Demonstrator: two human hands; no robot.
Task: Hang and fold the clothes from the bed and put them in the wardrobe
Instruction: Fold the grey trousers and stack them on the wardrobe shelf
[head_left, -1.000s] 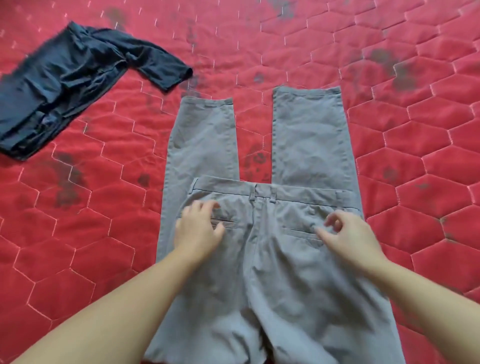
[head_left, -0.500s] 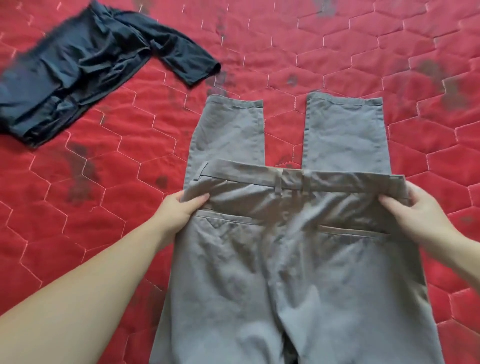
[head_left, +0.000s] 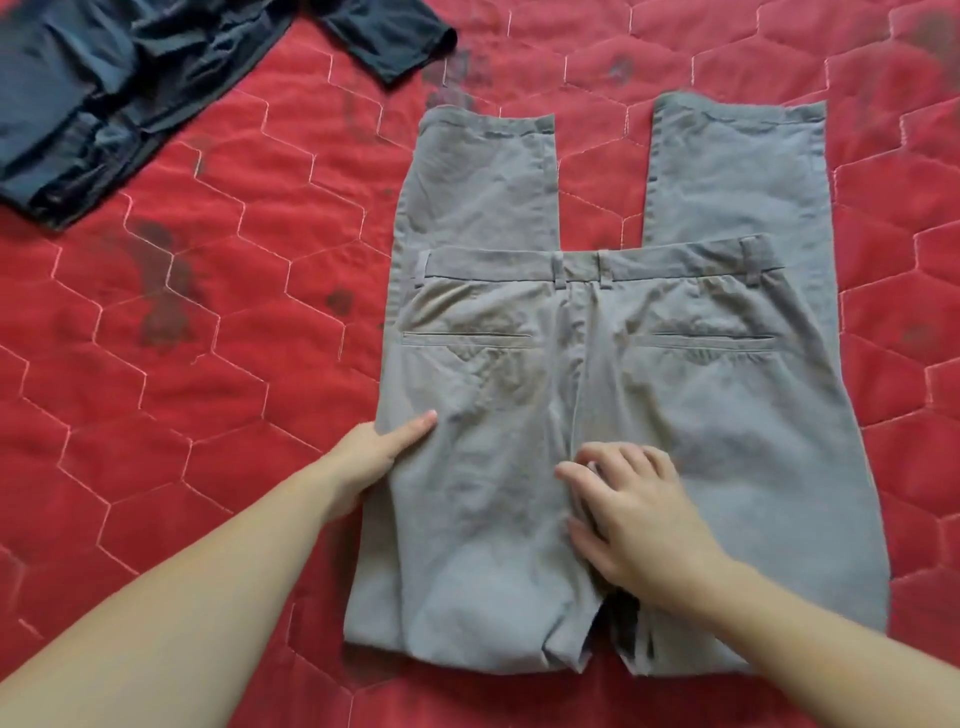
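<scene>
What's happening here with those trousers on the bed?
A person is folding a pair of grey trousers on a red quilted bedspread. The trousers are doubled over, waistband lying across the legs, back pockets up. The left hand grips the trousers' left edge, thumb on top, while the right hand presses on the middle seam. A dark garment lies crumpled at the far left, untouched.

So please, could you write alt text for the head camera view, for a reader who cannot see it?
Grey trousers, folded waistband over legs, lie on a red quilted bed cover. The left hand grips their left edge; the right hand rests on their middle. A dark garment lies crumpled at top left.
</scene>
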